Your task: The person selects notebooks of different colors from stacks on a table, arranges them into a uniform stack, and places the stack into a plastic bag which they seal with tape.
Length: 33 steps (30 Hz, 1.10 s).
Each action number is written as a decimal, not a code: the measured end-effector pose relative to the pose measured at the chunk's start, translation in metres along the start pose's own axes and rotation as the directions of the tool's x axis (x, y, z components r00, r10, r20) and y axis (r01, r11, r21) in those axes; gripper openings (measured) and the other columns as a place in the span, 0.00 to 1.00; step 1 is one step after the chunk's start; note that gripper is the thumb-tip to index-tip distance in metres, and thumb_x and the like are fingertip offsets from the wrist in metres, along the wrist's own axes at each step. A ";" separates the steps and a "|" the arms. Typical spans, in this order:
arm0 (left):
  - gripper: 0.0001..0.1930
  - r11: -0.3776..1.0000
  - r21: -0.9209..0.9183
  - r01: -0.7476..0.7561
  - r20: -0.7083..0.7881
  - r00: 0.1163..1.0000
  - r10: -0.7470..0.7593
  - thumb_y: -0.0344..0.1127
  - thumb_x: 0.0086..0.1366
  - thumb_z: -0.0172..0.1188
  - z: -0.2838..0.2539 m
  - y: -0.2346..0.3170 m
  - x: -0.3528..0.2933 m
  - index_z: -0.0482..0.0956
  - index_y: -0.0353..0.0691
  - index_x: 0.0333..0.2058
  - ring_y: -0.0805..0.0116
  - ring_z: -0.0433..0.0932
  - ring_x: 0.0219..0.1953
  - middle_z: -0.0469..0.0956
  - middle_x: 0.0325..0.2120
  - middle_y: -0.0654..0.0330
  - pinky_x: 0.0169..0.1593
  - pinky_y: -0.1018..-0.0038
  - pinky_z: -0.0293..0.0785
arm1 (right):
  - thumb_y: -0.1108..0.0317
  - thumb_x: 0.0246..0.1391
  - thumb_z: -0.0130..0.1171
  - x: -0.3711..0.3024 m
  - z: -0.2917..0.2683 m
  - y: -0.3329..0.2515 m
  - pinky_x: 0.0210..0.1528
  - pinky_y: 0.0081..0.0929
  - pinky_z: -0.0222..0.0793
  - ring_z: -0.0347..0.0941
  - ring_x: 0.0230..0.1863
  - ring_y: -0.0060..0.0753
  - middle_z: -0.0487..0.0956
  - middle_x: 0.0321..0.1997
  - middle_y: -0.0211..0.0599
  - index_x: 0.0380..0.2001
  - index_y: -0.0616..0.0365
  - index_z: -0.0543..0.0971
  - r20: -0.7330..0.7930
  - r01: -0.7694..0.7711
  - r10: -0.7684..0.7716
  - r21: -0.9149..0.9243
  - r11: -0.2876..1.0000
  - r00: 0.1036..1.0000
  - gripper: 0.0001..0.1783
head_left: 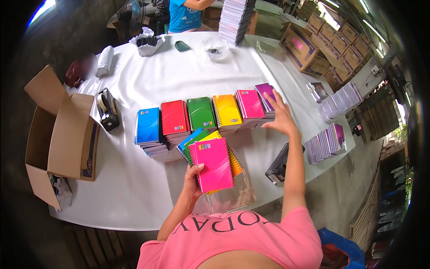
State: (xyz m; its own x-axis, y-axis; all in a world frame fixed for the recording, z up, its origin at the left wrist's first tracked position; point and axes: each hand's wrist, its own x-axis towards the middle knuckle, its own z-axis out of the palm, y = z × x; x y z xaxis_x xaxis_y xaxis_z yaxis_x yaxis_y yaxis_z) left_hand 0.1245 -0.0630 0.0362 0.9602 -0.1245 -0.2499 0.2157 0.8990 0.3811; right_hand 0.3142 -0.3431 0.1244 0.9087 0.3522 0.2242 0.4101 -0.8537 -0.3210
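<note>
Well left of the green stack [200, 110] there's an open cardboard box [70, 134], then a tape dispenser [107, 112] between the two. Closer in on that same side are the blue stack [148, 126] and, right beside the green one, the red stack [175, 117].

Left grip [193, 178] is on the near side of the green stack, clamped on the fanned notebooks [212, 166], thumb on top of the pink cover, with blue, green and yellow corners poking out underneath. Honestly that fan looks like the weak spot: keep the thumb firm and the books level or they could slide apart, and I'd watch the wire coils, since they stick out on both sides and might snag.

Right of green you've got the yellow stack [227, 110], the pink stack [250, 104] and, at the end, the purple stack [265, 96]. Right grip [282, 117] is spread wide at that purple end, holding nothing; can't tell if the fingertips touch the cover. For a clean lift I'd pinch just the top book by its plain edge, away from the coil, so its neighbours stay square.
</note>
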 end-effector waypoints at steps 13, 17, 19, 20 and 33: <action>0.23 0.999 -0.032 -0.001 -0.101 0.995 -0.002 0.34 0.53 0.61 -0.014 0.005 -0.003 0.68 0.38 0.48 0.63 0.78 0.41 0.75 0.40 0.56 0.47 0.65 0.77 | 0.77 0.49 0.58 0.028 0.029 0.113 0.39 0.35 0.72 0.79 0.36 0.43 0.79 0.38 0.48 0.43 0.54 0.80 -0.098 -0.037 0.051 0.141 0.989 0.994 0.16; 0.25 0.999 0.001 -0.041 -0.068 0.997 0.041 0.36 0.54 0.60 -0.006 0.004 -0.011 0.66 0.35 0.50 0.60 0.77 0.43 0.75 0.42 0.54 0.49 0.62 0.75 | 0.67 0.53 0.56 0.021 0.016 0.077 0.36 0.37 0.72 0.77 0.32 0.46 0.80 0.34 0.44 0.42 0.55 0.78 -0.421 0.032 -0.123 -0.217 0.976 0.899 0.12; 0.23 0.999 -0.001 -0.048 -0.104 0.993 0.047 0.34 0.54 0.61 0.000 0.004 -0.018 0.67 0.38 0.49 0.64 0.77 0.41 0.75 0.40 0.57 0.47 0.65 0.77 | 0.67 0.52 0.58 0.012 -0.004 0.044 0.34 0.37 0.71 0.76 0.29 0.45 0.80 0.32 0.42 0.41 0.57 0.78 -0.498 0.069 -0.173 -0.219 0.973 0.850 0.13; 0.23 0.997 0.015 -0.075 -0.126 0.989 0.076 0.34 0.54 0.61 -0.002 0.002 -0.022 0.67 0.38 0.49 0.65 0.77 0.41 0.75 0.40 0.58 0.47 0.65 0.77 | 0.68 0.51 0.58 0.003 -0.016 0.010 0.33 0.36 0.71 0.76 0.28 0.43 0.80 0.31 0.41 0.42 0.57 0.78 -0.510 0.111 -0.201 -0.202 0.973 0.836 0.14; 0.31 0.970 0.229 0.077 0.149 0.982 -0.113 0.50 0.59 0.57 -0.004 0.018 -0.049 0.63 0.38 0.57 0.58 0.74 0.49 0.71 0.50 0.50 0.52 0.62 0.74 | 0.70 0.42 0.62 -0.086 -0.005 -0.166 0.56 0.40 0.66 0.76 0.44 0.37 0.81 0.40 0.37 0.39 0.54 0.82 -0.384 0.770 -0.710 0.531 0.352 0.590 0.16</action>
State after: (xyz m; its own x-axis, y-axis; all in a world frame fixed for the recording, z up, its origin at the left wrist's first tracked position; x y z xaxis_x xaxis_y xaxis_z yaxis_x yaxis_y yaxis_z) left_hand 0.0805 -0.0388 0.0519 0.9453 -0.2863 -0.1560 0.3237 0.7667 0.5544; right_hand 0.1675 -0.2332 0.1630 0.2144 0.6667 0.7138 0.8862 0.1746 -0.4292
